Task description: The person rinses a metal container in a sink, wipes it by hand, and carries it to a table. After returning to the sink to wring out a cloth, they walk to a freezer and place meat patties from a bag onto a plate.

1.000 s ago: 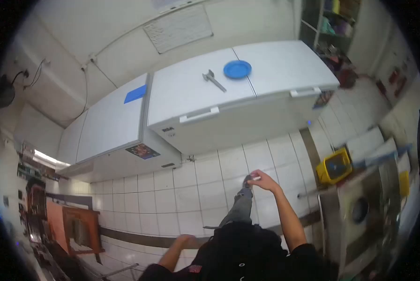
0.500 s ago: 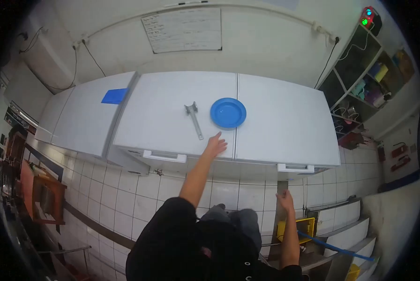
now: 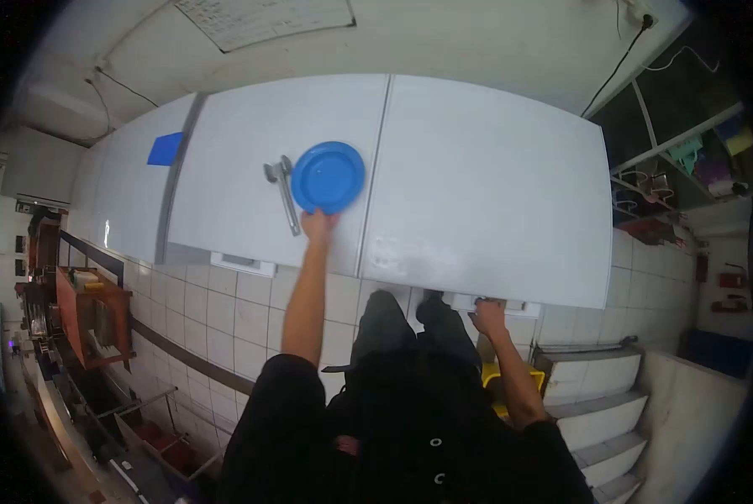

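Observation:
A round blue plate lies on the white lid of a chest freezer. My left hand reaches across the lid and grips the plate's near rim. A metal utensil lies just left of the plate, beside my fingers. My right hand is low at the freezer's front edge, closed on the white lid handle.
A second freezer stands to the left with a blue square on its lid. Another white handle sits on the left lid. An orange cart is at far left, shelves at right, a yellow bin and tiled steps by my legs.
I have stepped closer to the freezer. My left hand moved from the lid's edge to the plate's rim. My right hand rose from beside the yellow bin to the lid handle.

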`<state>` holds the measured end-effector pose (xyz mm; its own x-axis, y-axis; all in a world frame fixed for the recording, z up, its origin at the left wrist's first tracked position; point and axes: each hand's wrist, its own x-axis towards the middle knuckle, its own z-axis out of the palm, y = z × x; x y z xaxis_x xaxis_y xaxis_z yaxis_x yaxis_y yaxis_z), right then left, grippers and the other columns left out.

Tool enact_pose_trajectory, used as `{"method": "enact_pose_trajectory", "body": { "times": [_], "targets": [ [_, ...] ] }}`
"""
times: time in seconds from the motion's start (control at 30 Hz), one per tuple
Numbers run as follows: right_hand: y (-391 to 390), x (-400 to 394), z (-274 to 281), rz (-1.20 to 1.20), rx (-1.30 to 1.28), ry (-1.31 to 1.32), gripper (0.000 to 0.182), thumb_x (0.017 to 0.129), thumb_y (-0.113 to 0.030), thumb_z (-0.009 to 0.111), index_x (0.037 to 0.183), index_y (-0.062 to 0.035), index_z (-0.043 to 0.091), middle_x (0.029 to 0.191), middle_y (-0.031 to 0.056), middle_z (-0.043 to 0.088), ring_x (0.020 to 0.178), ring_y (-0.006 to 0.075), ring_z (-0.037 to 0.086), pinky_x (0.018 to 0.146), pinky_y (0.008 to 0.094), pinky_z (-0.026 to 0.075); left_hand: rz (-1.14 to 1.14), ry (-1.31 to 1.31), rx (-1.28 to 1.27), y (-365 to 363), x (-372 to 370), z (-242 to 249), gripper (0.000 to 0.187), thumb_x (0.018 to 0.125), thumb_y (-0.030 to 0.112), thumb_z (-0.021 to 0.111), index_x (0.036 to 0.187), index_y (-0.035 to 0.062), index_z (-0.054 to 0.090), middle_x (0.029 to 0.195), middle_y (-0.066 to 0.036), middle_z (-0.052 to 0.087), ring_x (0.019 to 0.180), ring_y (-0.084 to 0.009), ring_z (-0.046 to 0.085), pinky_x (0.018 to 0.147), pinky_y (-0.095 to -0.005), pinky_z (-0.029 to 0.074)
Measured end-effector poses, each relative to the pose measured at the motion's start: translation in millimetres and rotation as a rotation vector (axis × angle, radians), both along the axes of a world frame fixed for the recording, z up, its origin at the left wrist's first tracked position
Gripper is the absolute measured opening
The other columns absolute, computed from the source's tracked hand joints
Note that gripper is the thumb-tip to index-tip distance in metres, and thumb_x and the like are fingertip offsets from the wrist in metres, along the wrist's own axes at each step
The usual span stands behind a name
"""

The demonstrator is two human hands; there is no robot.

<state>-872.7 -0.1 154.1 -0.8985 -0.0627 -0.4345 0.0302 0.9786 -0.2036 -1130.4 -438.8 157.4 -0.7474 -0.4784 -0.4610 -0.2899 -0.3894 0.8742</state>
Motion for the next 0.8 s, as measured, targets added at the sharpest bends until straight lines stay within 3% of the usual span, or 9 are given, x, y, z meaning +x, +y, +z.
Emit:
{"method": "enact_pose_trajectory", "body": {
  "times": [0.13,0.2,0.23,0.33,0.37,0.4,0.43,0.57,0.8],
  "targets": [
    [8,-17,86,0.094,-0.022,-0.104,0.033,0.074,-0.034,0.070,0.090,-0.0059,0.065,0.088,0.0171,0.066,0.086,0.0337,0.064,0.081,0.0507,0.046,-0.177,-0.344,0.131,-11,25,111,0.064,0.092,0.041,0.052,0.140,0.0080,0.026,0.120,-0.022,0.051,0.097,-0.0361,0.061,0.075,-0.0453,0.056],
    [21,-54,218,0.041,-0.192,-0.204,0.035,0.075,-0.035,0.070,0.094,-0.0056,0.065,0.088,0.0153,0.066,0.083,0.0313,0.062,0.077,0.0405,0.048,-0.264,-0.208,0.199,-62,59,88,0.072,0.092,0.051,0.046,0.146,0.0137,0.015,0.127,-0.023,0.047,0.103,-0.0375,0.059,0.079,-0.0448,0.054],
    [32,-81,283,0.038,-0.235,-0.272,0.033,0.076,-0.032,0.071,0.095,-0.0056,0.066,0.084,0.0140,0.064,0.076,0.0290,0.061,0.074,0.0407,0.048,-0.127,-0.155,0.165,-66,77,99,0.074,0.092,0.051,0.047,0.146,0.0118,0.015,0.131,-0.022,0.045,0.107,-0.0367,0.057,0.084,-0.0433,0.052],
    [53,-168,442,0.038,-0.156,0.149,0.046,0.074,-0.033,0.074,0.108,-0.0038,0.065,0.091,0.0135,0.067,0.078,0.0254,0.063,0.073,0.0373,0.049,0.168,-0.072,0.007,-89,129,87,0.061,0.092,0.040,0.049,0.140,0.0074,0.032,0.131,-0.015,0.047,0.116,-0.0290,0.052,0.095,-0.0409,0.043],
    [78,-201,450,0.159,-0.147,0.543,0.059,0.072,-0.034,0.077,0.113,0.0039,0.060,0.097,0.0196,0.066,0.088,0.0217,0.065,0.079,0.0312,0.050,0.245,-0.106,0.022,-90,144,79,0.059,0.091,0.039,0.050,0.138,0.0068,0.034,0.132,-0.013,0.047,0.116,-0.0280,0.051,0.094,-0.0396,0.043],
    [88,-243,466,0.193,-0.324,0.865,0.059,0.074,-0.039,0.074,0.114,0.0019,0.060,0.095,0.0169,0.067,0.090,0.0187,0.064,0.079,0.0316,0.049,0.331,-0.144,0.030,-89,161,75,0.057,0.091,0.038,0.050,0.136,0.0062,0.037,0.133,-0.011,0.046,0.117,-0.0269,0.050,0.093,-0.0384,0.043],
    [97,-286,476,0.205,-0.232,1.009,0.058,0.074,-0.038,0.074,0.114,0.0018,0.060,0.095,0.0168,0.067,0.090,0.0191,0.064,0.079,0.0318,0.049,0.388,-0.148,0.070,-84,177,71,0.054,0.091,0.037,0.051,0.134,0.0060,0.039,0.134,-0.009,0.045,0.117,-0.0260,0.049,0.093,-0.0378,0.043],
    [122,-420,478,0.076,0.167,1.057,0.055,0.072,-0.034,0.075,0.112,0.0014,0.061,0.096,0.0163,0.067,0.090,0.0207,0.064,0.080,0.0326,0.049,0.452,-0.188,0.133,-45,221,77,0.052,0.092,0.036,0.052,0.133,0.0062,0.041,0.135,-0.008,0.044,0.118,-0.0252,0.047,0.093,-0.0373,0.042],
    [144,-489,454,0.061,0.269,0.963,0.050,0.069,-0.028,0.075,0.108,0.0006,0.062,0.096,0.0154,0.067,0.089,0.0237,0.064,0.080,0.0341,0.049,0.313,-0.303,0.175,9,261,85,0.053,0.093,0.035,0.051,0.138,0.0091,0.037,0.138,-0.007,0.042,0.118,-0.0247,0.048,0.094,-0.0390,0.042]
  ]
}}
